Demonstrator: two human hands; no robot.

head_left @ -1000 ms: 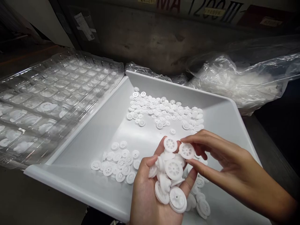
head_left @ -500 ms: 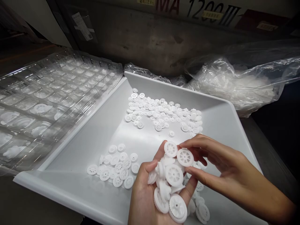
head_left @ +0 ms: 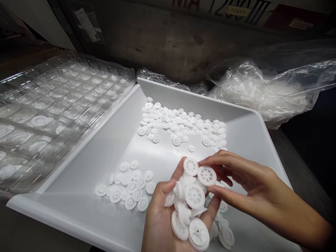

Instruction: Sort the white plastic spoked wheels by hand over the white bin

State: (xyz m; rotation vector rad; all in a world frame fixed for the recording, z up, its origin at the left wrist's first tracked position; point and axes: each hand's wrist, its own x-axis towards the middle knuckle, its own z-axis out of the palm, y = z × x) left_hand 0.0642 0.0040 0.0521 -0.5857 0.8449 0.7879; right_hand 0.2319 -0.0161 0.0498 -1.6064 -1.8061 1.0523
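Cupped palm-up above the front of the grey scoop-shaped tray (head_left: 86, 154), my left hand (head_left: 160, 217) holds a heap of white plastic gears (head_left: 195, 196). Its thumb and fingers curl round the pile. My right hand (head_left: 244, 182) comes in from the right, its thumb and index finger on the edge of one spoked gear (head_left: 207, 175) at the top of the heap. Its other fingers are partly hidden behind. Below the hands, more gears (head_left: 226, 236) lie in the tray, partly covered by the left hand.
Loose gears form a small group (head_left: 131, 189) at the tray's front left and a large spread (head_left: 181, 126) at its back. A clear compartment tray (head_left: 60, 92) with some white parts stands on the left. A filled plastic bag (head_left: 265, 91) lies behind right, before a dark machine panel (head_left: 168, 45).
The view has shifted slightly, so the trays appear a little farther left and higher. Both hands keep the same hold on the gears.
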